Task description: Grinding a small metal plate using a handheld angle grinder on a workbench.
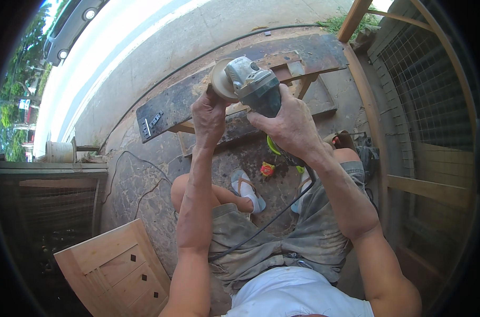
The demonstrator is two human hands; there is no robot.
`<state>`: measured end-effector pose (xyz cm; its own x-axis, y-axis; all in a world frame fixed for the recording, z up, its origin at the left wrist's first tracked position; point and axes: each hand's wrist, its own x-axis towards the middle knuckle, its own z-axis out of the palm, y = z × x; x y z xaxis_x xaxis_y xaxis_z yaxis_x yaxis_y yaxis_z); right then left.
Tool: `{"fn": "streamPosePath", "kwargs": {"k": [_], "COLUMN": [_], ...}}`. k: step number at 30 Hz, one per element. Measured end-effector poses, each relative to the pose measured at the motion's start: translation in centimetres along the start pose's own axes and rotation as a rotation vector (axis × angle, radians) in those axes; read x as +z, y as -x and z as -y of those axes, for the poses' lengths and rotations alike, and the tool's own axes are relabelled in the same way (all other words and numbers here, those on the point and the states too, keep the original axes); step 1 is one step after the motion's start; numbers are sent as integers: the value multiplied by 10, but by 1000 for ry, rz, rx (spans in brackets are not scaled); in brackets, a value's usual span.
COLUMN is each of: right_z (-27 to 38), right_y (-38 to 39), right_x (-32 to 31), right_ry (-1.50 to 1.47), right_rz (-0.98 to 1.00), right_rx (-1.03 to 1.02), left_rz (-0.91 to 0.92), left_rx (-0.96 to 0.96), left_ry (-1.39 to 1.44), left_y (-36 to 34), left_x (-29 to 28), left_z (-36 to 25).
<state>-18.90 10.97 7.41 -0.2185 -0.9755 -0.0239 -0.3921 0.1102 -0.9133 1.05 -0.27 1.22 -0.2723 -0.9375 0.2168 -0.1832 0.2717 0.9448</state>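
Angle grinder (255,84) was clamped in right hand (290,124), left hand (208,117) was beside grinder, its grip indeterminate, bench (172,110) below grinder.

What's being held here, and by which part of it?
The right grip holds an angle grinder by its dark body, behind the grey head. The left grip is by the disc; whether it holds anything can't be told.

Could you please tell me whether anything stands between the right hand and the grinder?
Nothing visible does: the right hand is wrapped directly around the grinder. The left hand is close by the lower edge of the round disc; whether that hand holds a small piece there is too unclear to tell.
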Motion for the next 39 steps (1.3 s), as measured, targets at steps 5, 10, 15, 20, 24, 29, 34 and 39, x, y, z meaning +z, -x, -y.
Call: {"fn": "streamPosePath", "kwargs": {"k": [5, 10, 15, 20, 24, 29, 34, 39], "right_z": [-2, 2, -3, 0, -2, -5, 1, -2], "right_y": [-1, 1, 0, 1, 0, 0, 0, -1], "right_x": [-1, -1, 0, -1, -1, 0, -2, -4], "right_ry": [7, 8, 9, 5, 32, 12, 26, 36], "right_rz": [3, 19, 2, 12, 4, -9, 13, 19], "right_rx": [5, 10, -10, -6, 0, -6, 0, 32], "left_rz": [8, 5, 26, 13, 34, 9, 8, 7], "left_rx": [1, 21, 14, 27, 21, 10, 28, 29], "left_ry": [3, 5, 8, 32, 2, 38, 29, 59], "left_y": [-1, 0, 0, 0, 1, -2, 0, -3], "left_x": [0, 2, -1, 3, -1, -1, -1, -5], "left_z": [4, 2, 5, 5, 5, 7, 10, 12]}}
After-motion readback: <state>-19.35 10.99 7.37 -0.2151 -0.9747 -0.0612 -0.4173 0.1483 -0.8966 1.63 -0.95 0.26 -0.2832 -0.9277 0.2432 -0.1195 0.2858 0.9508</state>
